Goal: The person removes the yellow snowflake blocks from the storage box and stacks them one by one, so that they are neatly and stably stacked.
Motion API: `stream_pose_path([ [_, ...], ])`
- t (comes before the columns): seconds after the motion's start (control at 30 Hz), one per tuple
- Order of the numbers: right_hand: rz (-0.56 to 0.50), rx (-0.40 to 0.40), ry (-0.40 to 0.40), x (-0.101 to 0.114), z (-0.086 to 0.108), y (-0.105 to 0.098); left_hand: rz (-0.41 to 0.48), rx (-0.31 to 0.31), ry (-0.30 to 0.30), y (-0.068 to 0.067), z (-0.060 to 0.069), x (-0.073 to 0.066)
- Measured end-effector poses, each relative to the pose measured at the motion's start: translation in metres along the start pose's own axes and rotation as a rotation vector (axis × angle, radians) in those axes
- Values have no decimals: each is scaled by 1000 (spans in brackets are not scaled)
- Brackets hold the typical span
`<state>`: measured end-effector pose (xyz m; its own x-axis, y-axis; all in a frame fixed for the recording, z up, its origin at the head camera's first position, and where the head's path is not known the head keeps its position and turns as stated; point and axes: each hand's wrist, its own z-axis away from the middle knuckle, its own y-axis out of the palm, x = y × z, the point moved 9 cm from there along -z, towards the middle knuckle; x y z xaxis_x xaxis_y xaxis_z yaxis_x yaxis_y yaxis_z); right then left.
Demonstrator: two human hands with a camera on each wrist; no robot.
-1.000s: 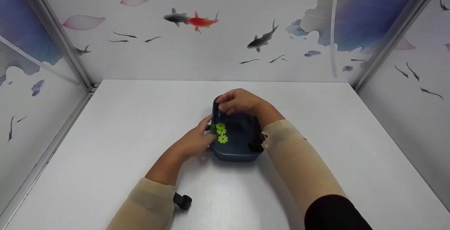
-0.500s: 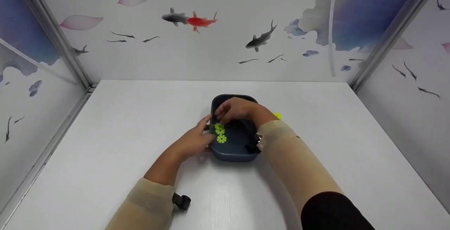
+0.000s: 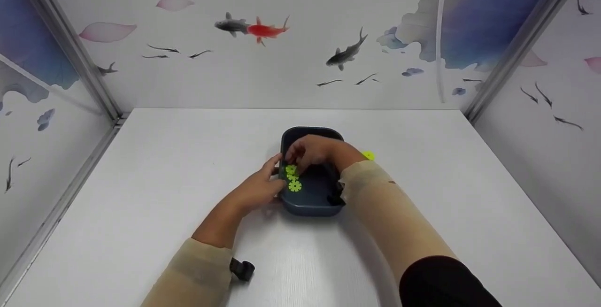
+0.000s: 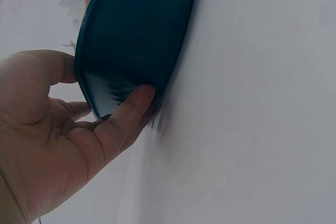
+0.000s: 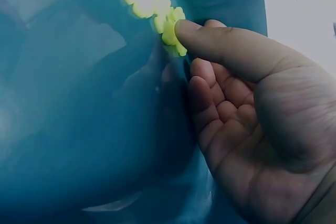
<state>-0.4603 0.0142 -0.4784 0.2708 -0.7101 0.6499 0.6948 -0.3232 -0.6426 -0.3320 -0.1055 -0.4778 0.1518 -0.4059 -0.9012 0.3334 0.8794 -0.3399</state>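
A dark blue tray (image 3: 313,209) lies on the white table, with several yellow-green flower-shaped pieces (image 3: 295,186) in a row along its left side. My left hand (image 3: 256,188) grips the tray's left wall; the left wrist view shows the fingers (image 4: 137,103) against its outside and the thumb at the rim. Inside the tray, my right hand (image 3: 312,151) pinches the end piece (image 5: 170,32) of the row, thumb on top and the other fingers curled; the index fingertip is mostly hidden.
Beyond the tray's right side, another yellow-green piece (image 3: 368,155) lies on the table (image 3: 422,147), partly behind my right forearm. Printed walls (image 3: 300,86) stand at the back and both sides.
My right hand has moved down from the tray's far left corner to the row of pieces and taken hold of one. The piece beyond the right forearm has come into view. The left hand stays put.
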Motion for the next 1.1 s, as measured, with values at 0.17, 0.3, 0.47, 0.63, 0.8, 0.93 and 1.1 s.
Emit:
stream_pose_path([
  [0.17, 39, -14, -8, 3, -1, 1, 2, 1, -10, 0, 1, -1],
  [0.3, 73, -22, -6, 4, -2, 2, 0, -1, -12, 0, 1, -1],
  [0.47, 81, -26, 0, 5, -2, 2, -11, -4, -9, 0, 1, 0],
  [0.63, 48, -44, 2, 3, -1, 0, -5, -4, -13, 0, 1, 0],
  [0.8, -22, -92, -29, 4, 0, -6, 7, -6, -9, 0, 2, 0],
  [0.93, -55, -132, -58, 5, 2, -13, 16, -2, -3, 0, 2, -1],
  [1.1, -80, -199, -115, 15, 8, -26, 24, -1, 9, 0, 1, -2],
])
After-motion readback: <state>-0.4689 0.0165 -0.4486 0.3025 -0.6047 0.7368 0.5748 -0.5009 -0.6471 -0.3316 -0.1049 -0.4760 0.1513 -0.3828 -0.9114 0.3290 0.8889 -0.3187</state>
